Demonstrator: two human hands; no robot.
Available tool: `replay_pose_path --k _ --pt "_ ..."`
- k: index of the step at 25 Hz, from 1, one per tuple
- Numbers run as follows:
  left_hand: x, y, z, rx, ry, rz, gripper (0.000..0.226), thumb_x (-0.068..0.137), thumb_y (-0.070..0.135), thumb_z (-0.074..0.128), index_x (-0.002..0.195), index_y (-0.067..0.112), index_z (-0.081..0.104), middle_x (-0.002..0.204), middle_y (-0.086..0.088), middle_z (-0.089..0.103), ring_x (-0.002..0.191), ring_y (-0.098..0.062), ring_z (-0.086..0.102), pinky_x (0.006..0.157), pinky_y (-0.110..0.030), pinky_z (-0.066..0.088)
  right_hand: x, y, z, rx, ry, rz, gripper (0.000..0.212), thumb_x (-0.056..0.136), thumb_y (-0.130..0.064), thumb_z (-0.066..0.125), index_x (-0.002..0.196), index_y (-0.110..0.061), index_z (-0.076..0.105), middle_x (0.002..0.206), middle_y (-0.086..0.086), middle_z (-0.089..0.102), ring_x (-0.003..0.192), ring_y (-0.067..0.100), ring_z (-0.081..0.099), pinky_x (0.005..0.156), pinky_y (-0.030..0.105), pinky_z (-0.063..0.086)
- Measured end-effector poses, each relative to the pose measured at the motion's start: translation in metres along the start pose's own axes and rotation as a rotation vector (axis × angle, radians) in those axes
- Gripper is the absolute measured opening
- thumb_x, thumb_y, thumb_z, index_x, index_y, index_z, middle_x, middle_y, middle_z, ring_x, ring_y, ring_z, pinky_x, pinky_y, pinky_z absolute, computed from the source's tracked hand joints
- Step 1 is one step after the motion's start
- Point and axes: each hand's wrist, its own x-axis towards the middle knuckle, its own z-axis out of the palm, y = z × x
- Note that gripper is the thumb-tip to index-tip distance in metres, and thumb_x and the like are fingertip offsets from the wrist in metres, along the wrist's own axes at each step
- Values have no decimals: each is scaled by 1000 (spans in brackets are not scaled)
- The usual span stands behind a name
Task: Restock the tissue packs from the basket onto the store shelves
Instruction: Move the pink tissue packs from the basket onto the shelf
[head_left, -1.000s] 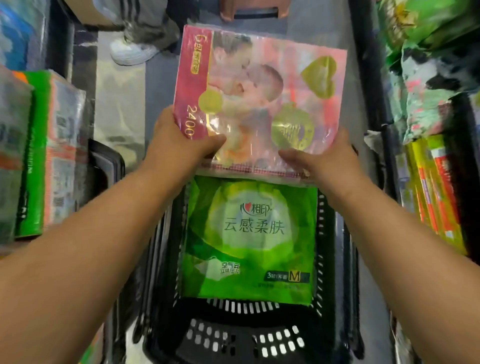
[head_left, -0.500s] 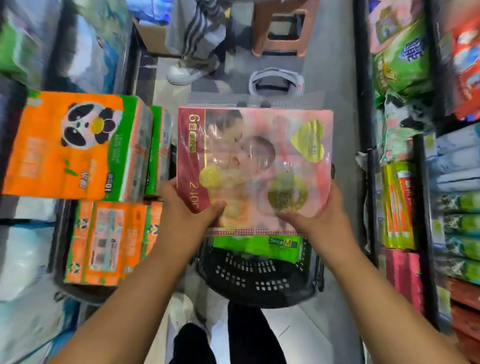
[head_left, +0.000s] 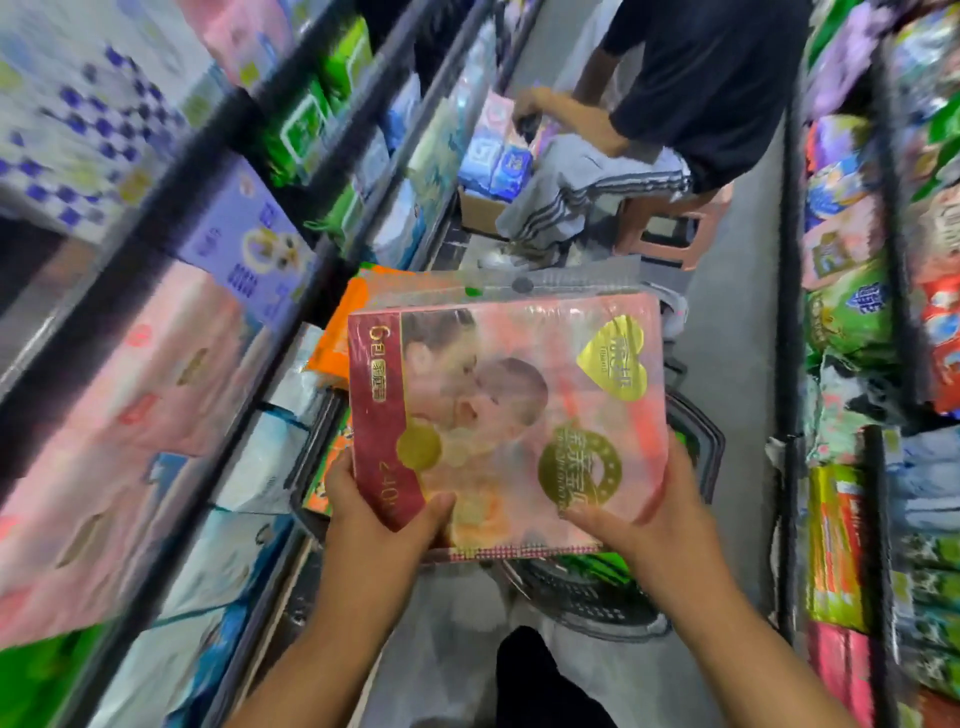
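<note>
Pack: pink tissue pack (head_left: 506, 415), centre of the frame, printed face up.
Left hand (head_left: 374, 525): grips the pack's lower left corner, thumb on top.
Right hand (head_left: 660, 519): grips the lower right corner, thumb on top.
Basket (head_left: 597, 603): black, below the pack, mostly hidden; a green pack (head_left: 597, 564) shows inside.
Shelves (head_left: 171, 332): stocked, blurred, left and right edges.
Upper centre: another person (head_left: 691, 88) bent over a cardboard box (head_left: 480, 210).

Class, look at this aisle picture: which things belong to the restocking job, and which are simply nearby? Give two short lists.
Part of the job:
pink tissue pack, held by the left hand and right hand
black basket on the floor below
green pack in the basket
left shelves

Just nearby:
seated person
cardboard box
stool
</note>
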Motion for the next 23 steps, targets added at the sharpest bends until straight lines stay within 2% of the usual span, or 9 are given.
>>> replay_pose_path --k 3,6,9,11,13,16,17,19,23 --pt "-33 6 -67 -67 119 40 91 65 33 84 138 40 30 116 15 63 101 -6 64 85 -33 53 -30 -46 34 -26 -87 -115 95 55 -20 92 132 -38 39 108 -23 58 95 0 58 72 6 41" --pt "-65 11 -128 -63 233 82 88 69 25 84 139 35 32 109 17 63 97 -5 64 77 -23 51 -59 -88 66 -16 -154 -215 91 54 -17 92 125 -37 40 108 -24 56 91 -4 56 66 0 39" --pt "-100 14 -191 -110 339 143 93 66 23 86 140 33 32 112 14 64 99 -6 65 83 -33 52 -94 -127 101 9 -230 -335 95 53 -15 92 126 -39 37 107 -28 54 96 2 57 69 -2 39" --pt "-126 14 -231 -127 410 175 91 64 24 84 140 36 34 114 13 65 99 -4 65 86 -35 53 -120 -153 121 27 -276 -409 96 53 -17 93 127 -39 37 110 -25 55 94 -8 57 70 -2 38" --pt "-151 16 -266 -142 478 180 91 63 29 83 138 43 33 113 16 64 100 -5 65 89 -39 52 -145 -177 139 54 -317 -480 95 48 -30 94 124 -42 38 108 -29 56 93 -19 55 74 2 40" --pt "-187 20 -311 -135 593 204 93 69 25 85 137 49 27 107 28 58 96 4 59 90 -36 49 -177 -209 162 84 -376 -543 97 41 -48 87 127 -43 41 107 -27 60 100 0 61 81 29 53" --pt "-199 21 -325 -129 628 214 92 71 26 83 138 50 25 107 30 57 96 8 57 88 -33 48 -187 -221 170 93 -409 -572 96 45 -40 91 128 -41 42 109 -25 59 101 2 62 78 28 54" --pt "-221 26 -349 -116 687 222 90 74 28 80 139 50 22 105 30 55 93 13 55 84 -29 47 -206 -246 181 111 -476 -642 93 54 -25 93 129 -37 41 110 -24 58 100 -7 58 73 10 48" --pt "-247 37 -385 -117 794 223 90 75 34 79 142 48 20 105 28 57 96 2 60 83 -33 52 -227 -291 205 134 -582 -733 97 49 -33 90 134 -34 42 118 -17 60 103 0 60 76 14 49"
